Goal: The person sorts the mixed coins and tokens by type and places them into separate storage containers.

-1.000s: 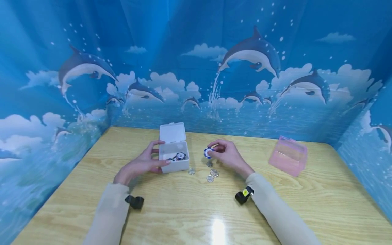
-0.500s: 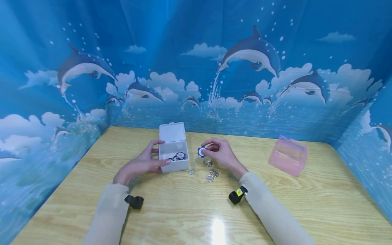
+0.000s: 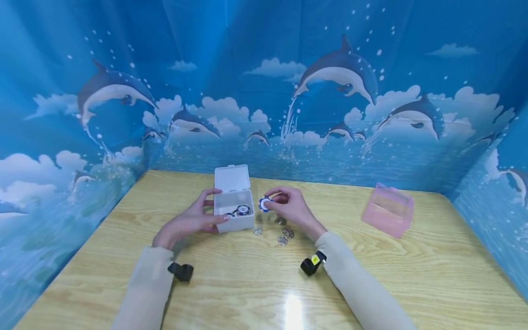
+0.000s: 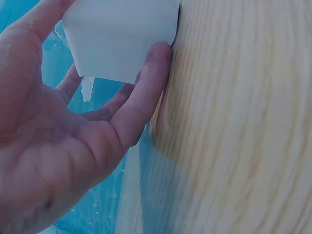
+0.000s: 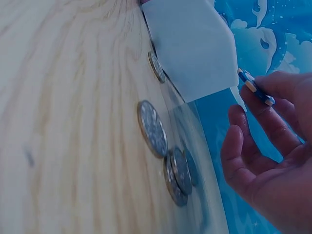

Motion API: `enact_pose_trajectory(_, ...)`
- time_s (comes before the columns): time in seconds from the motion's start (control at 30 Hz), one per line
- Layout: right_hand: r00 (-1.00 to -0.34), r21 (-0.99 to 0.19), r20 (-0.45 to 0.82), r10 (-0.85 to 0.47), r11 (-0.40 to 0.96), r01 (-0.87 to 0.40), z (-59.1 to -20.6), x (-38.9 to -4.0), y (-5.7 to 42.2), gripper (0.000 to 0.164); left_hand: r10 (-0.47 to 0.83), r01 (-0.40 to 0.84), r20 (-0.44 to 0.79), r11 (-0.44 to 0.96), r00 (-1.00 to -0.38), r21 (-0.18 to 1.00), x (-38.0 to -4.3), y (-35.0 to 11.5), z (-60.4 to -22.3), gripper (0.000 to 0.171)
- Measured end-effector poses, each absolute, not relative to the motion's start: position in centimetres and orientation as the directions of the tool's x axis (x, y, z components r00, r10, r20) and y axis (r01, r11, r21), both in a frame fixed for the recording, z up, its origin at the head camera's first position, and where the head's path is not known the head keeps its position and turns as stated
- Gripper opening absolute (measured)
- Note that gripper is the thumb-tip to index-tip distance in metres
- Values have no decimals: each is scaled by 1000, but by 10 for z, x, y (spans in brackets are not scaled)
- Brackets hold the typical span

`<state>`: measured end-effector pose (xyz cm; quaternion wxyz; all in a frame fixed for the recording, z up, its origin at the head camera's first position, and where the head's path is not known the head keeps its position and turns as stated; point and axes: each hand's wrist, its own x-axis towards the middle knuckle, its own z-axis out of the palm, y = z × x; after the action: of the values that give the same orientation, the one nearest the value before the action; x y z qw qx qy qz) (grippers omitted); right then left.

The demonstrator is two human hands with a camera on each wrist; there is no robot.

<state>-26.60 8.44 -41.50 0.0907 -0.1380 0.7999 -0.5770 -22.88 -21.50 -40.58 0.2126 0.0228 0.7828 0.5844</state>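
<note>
One blue-and-white chip (image 3: 262, 204) sits pinched between thumb and fingers of our right hand (image 3: 294, 209), just beside the open white box (image 3: 239, 224) that our left hand (image 3: 191, 219) clasps. We judge it light, stiff, hardly fragile, perhaps slick-faced; gripping near its rim seems surest. We can read no writing on it.

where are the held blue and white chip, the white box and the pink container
Blue and white chip (image 3: 262, 205), head view: its white face
White box (image 3: 242, 223), head view: its front wall
Pink container (image 3: 387, 211), head view: its see-through middle
</note>
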Motion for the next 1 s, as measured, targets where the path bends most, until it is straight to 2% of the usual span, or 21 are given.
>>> enact_pose_trajectory(0.3,-940,-961,25,-340,251,-116,-414,-264,75,30,285,-205,-302,325,-910,923,-229,-215,-407,92)
enact_pose_trajectory(0.57,-939,-970,8,-344,226,-91,-414,-264,70,29,279,-212,-307,322,-910,923,-230,-215,-407,94)
enact_pose_trajectory(0.8,-932,-977,19,-362,193,-95,-410,-262,65,35,284,-214,-308,316,-908,924,-230,-214,-406,95)
enact_pose_trajectory(1.0,-931,-983,32,-363,155,-94,-408,-261,58,32,279,-215,-314,333,-908,918,-231,-213,-407,94)
